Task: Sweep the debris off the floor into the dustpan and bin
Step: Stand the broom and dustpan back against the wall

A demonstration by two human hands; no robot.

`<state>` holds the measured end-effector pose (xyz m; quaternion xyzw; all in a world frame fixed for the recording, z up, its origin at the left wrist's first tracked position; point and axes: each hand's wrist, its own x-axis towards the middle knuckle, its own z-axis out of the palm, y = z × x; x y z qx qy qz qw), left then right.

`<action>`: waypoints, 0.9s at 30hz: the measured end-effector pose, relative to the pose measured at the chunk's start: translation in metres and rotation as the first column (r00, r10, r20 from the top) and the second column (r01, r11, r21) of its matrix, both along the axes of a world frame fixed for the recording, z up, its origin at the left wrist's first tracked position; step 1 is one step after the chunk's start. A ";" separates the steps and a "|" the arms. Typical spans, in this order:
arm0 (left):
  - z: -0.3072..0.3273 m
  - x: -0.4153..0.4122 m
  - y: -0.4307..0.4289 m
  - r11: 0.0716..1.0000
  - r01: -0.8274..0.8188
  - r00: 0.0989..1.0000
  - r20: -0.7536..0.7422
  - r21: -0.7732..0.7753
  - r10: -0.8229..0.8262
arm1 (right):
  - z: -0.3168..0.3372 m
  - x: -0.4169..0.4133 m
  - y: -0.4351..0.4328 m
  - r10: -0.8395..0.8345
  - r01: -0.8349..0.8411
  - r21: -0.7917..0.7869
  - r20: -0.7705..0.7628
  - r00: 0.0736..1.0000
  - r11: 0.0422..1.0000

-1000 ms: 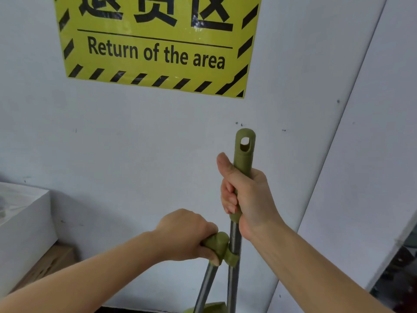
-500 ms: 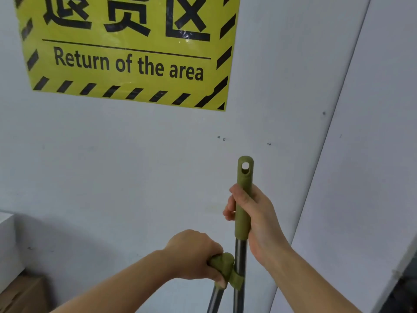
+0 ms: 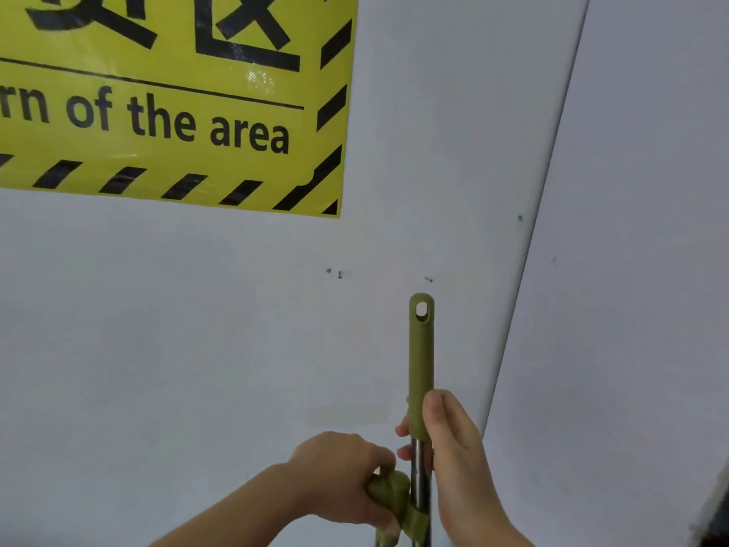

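Observation:
An olive-green broom handle (image 3: 421, 365) with a hanging hole at its tip stands upright in front of a white wall. My right hand (image 3: 449, 440) wraps around it where the green grip meets the metal shaft. Lower and to the left, my left hand (image 3: 343, 479) is closed over the green dustpan handle top (image 3: 388, 495), which is clipped to the broom shaft. The broom head, the dustpan tray, the floor, the debris and the bin are all out of sight below the frame.
A yellow and black sign (image 3: 169, 100) reading "Return of the area" hangs on the white wall (image 3: 197, 329) straight ahead. A second white panel (image 3: 631, 309) meets it at a corner on the right. A dark gap shows at the far lower right.
My view has tilted up and shifted right, so the sign fills more of the frame and the white box at the left is gone. My right hand has slid lower down the broom handle.

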<state>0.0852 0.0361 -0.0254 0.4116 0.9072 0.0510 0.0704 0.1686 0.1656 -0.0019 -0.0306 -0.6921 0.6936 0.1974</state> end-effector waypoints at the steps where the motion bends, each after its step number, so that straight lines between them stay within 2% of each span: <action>1: 0.001 -0.008 0.004 1.000 0.007 1.000 -0.002 0.008 -0.007 | 0.001 -0.006 0.001 -0.026 0.026 -0.012 -0.005 1.000 1.000; 7: 0.011 -0.046 0.022 0.999 0.046 0.997 -0.059 -0.005 -0.046 | 0.009 -0.040 0.010 -0.125 0.125 -0.084 -0.001 0.992 0.989; 12: 0.018 -0.065 0.033 0.999 0.051 0.998 -0.045 -0.008 -0.052 | 0.013 -0.059 0.021 -0.154 0.151 -0.112 -0.016 0.988 0.982; 27: 0.030 -0.102 0.066 1.000 -0.003 1.000 -0.008 0.011 0.003 | 0.023 -0.103 0.058 -0.095 0.091 -0.112 -0.027 0.995 0.990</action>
